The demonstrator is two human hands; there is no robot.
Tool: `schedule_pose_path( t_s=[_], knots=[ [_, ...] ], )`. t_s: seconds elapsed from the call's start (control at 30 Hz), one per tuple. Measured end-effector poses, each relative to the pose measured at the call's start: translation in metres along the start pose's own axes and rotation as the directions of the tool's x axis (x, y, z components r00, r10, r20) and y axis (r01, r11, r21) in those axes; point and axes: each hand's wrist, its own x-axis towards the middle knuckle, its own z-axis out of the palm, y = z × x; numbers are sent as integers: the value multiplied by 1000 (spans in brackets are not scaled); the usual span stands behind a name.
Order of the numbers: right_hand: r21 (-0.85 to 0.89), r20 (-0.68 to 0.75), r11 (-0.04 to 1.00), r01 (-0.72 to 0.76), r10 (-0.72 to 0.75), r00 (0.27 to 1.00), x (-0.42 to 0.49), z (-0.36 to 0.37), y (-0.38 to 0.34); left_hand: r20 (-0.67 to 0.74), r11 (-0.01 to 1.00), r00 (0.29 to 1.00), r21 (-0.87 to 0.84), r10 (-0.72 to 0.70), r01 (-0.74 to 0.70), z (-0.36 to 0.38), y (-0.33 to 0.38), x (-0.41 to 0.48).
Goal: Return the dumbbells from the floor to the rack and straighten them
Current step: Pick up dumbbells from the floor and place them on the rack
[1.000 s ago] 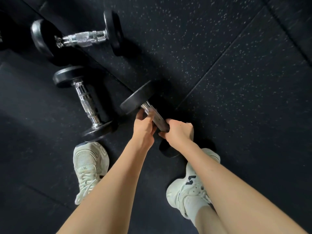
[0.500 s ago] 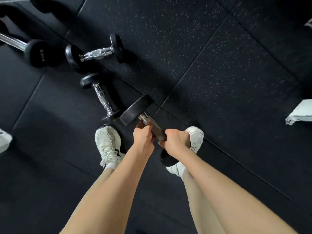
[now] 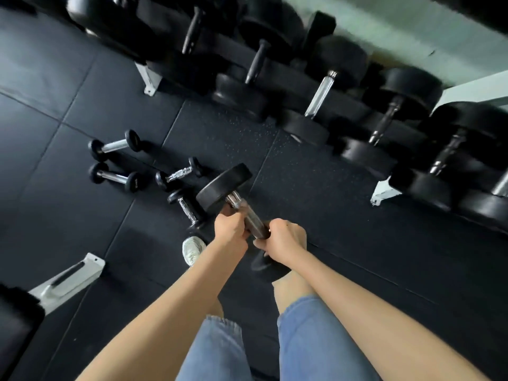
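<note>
A large black dumbbell (image 3: 224,187) with a chrome handle hangs above the floor, gripped by both hands. My left hand (image 3: 229,225) wraps the handle near the far head. My right hand (image 3: 283,237) wraps it near the near head, which is partly hidden under my wrist. Several small dumbbells lie on the floor to the left: one (image 3: 114,145), another (image 3: 114,177), a third (image 3: 178,174) and a fourth (image 3: 187,206) just behind the lifted one. The rack (image 3: 380,192) runs across the top and right, loaded with big dumbbells (image 3: 305,125).
Black rubber floor tiles (image 3: 316,188) lie open between me and the rack. A white rack foot (image 3: 148,78) stands at top centre. A white bench leg (image 3: 66,281) and black pad sit at lower left. My shoe (image 3: 192,250) is under my left forearm.
The dumbbell has come up off the floor in both hands. My view has lifted, bringing the rack and more floor dumbbells into sight.
</note>
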Motion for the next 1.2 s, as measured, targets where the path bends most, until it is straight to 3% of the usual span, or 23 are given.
schedule_pose_path(
  t_s=[0.2, 0.47, 0.67, 1.07, 1.2],
  knots=[
    [111, -141, 992, 62, -46, 989, -67, -106, 0, 27, 997, 997, 31, 74, -75, 58, 71, -92],
    [248, -270, 955, 164, -94, 958, -75, -206, -8, 62, 980, 986, 119, 152, -158, 129, 157, -126],
    [357, -331, 916, 183, -59, 942, -38, -270, -29, 80, 949, 978, 236, 194, -208, 186, 228, -115],
    [503, -356, 859, 96, 105, 929, 76, -434, -116, 249, 885, 955, 392, 161, -251, 309, 415, -50],
    [547, -381, 834, 69, 174, 908, 121, -479, -143, 289, 839, 932, 433, 218, -330, 351, 472, -29]
  ],
)
